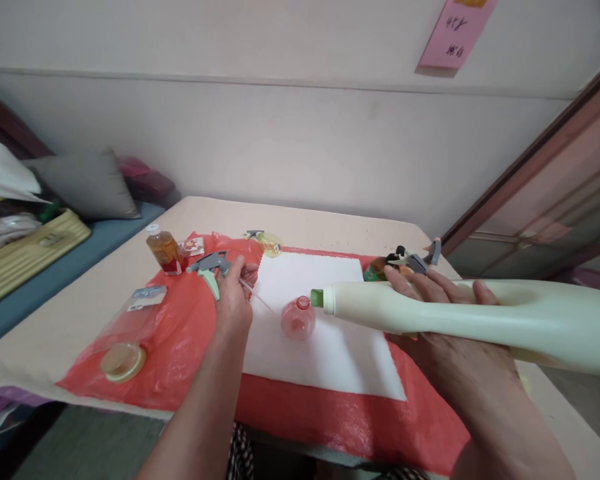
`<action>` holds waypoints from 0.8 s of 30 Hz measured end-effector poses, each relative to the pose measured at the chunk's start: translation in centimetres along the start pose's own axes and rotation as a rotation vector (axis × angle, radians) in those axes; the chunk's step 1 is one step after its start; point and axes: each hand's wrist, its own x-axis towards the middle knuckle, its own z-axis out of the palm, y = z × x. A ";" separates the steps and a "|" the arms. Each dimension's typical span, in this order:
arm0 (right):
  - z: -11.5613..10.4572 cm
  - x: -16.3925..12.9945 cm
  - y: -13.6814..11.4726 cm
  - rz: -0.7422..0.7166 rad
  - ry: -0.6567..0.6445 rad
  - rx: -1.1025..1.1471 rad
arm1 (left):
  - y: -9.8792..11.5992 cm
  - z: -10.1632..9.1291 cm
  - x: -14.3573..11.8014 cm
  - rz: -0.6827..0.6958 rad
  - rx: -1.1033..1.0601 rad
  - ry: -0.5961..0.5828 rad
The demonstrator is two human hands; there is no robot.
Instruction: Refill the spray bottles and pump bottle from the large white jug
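My left hand (pixel 234 293) is closed around a grey and pale green spray nozzle (pixel 211 267), whose thin dip tube points down to the right. My right hand (pixel 445 320) grips a large pale green jug (pixel 480 317), tilted onto its side. The jug's green mouth (pixel 317 298) lies just right of the neck of a small clear pinkish bottle (pixel 299 320). That bottle stands open on a white sheet (pixel 325 367). Whether any liquid is flowing from the jug cannot be made out.
Red plastic sheeting (pixel 180 347) lies under the white sheet. An amber bottle (pixel 165 251), a round lidded tub (pixel 123 362) and a clear bag (pixel 140 307) are at left. A yellowish spray bottle (pixel 271 244) lies at the back; more spray heads (pixel 413 259) are at right.
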 end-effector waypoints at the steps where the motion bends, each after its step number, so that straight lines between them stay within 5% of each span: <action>1: 0.0 0.0 -0.1 0.000 0.002 -0.002 | 0.0 0.0 0.0 0.001 0.000 -0.004; 24: -0.7 0.6 -0.6 -0.028 -0.034 -0.044 | -0.3 -0.4 0.2 0.015 0.029 -0.022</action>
